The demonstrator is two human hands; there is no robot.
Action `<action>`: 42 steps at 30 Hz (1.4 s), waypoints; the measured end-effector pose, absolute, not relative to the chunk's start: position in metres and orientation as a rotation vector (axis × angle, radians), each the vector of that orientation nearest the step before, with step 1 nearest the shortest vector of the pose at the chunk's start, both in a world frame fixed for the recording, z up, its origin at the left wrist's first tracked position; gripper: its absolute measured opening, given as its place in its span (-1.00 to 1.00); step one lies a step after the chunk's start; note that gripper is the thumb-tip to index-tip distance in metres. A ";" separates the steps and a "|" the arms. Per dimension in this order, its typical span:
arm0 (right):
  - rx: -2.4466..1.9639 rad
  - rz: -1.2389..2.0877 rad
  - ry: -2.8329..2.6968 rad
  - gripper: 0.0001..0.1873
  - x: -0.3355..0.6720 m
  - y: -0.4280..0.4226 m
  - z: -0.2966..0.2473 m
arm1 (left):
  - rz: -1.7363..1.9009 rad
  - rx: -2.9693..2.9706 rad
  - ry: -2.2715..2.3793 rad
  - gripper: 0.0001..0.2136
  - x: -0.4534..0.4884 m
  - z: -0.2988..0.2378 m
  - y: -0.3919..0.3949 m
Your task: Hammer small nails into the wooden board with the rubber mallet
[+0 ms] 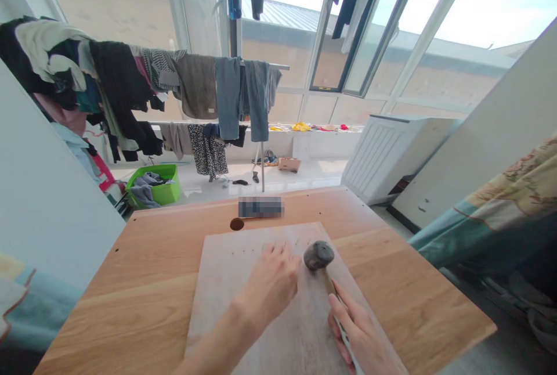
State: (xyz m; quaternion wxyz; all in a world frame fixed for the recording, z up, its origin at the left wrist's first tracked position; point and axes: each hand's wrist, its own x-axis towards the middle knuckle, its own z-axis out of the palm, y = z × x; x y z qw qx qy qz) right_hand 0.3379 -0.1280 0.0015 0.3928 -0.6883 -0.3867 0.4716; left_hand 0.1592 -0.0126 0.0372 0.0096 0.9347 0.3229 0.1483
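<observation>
Head view. Right hand (361,328) closed firmly around the handle of a short hammer with a rounded dark-grey head (318,255), the head held over a pale rectangular wooden board (226,299) lying on a light oak tabletop (130,305). Left hand (270,288) open, fingers slightly spread, tips at the board beside scattered tiny dark marks (242,252), too small to tell whether pins or holes. Beyond the table: a bright green plastic basket (154,192) holding grey clothes, and mixed garments (195,87) hanging on a metal drying rack.
</observation>
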 end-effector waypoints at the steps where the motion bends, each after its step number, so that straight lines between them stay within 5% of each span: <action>1: -1.750 1.192 -0.983 -0.17 0.338 -0.127 0.000 | 0.345 3.024 1.008 -0.87 0.169 0.034 -0.024; 15: -1.758 1.162 -1.026 -0.25 0.334 -0.125 -0.001 | 0.258 3.062 0.834 -0.80 0.177 0.027 -0.031; 19: -1.798 1.189 -0.989 -0.26 0.333 -0.125 0.003 | 0.606 2.637 0.938 -0.74 0.137 0.042 0.008; 24: -1.804 1.200 -0.970 -0.19 0.333 -0.125 0.004 | 1.107 2.000 1.124 -0.90 0.084 0.029 0.052; 42: -1.807 1.220 -0.946 -0.17 0.334 -0.129 0.004 | 0.963 1.946 1.083 -0.82 0.078 -0.007 0.044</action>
